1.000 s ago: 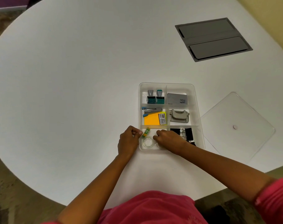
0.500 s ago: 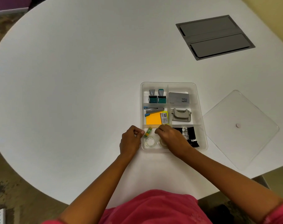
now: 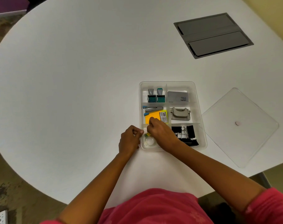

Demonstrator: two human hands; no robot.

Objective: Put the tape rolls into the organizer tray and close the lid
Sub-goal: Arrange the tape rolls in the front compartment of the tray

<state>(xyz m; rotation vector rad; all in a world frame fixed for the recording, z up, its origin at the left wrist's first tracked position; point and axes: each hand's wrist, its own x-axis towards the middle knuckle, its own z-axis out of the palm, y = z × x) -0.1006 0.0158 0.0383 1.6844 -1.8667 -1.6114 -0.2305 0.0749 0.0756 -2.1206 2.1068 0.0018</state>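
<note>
The clear organizer tray point(image 3: 200, 110) lies on the white table, its lid off. One clear tape roll point(image 3: 149, 141) lies flat in the near-left compartment, just behind a small green glue stick point(image 3: 147, 135). My right hand point(image 3: 161, 133) hovers over that compartment with curled fingers reaching the divider; it hides the rest of the compartment, and I cannot tell if it holds anything. My left hand point(image 3: 131, 138) is curled at the tray's left rim, thumb and fingers pinching the edge. The clear square lid point(image 3: 239, 126) rests flat on the table to the tray's right.
Other compartments hold stamps point(image 3: 156, 96), a grey box point(image 3: 178, 97), a stapler and orange sticky notes point(image 3: 153, 114), a hole punch point(image 3: 180, 113) and black binder clips point(image 3: 184, 133). A grey cable hatch point(image 3: 213, 35) is set into the table far right.
My right hand has slid left and away from me across the near-left compartment, uncovering the binder clips and hiding the second tape roll. The left hand stays at the rim.
</note>
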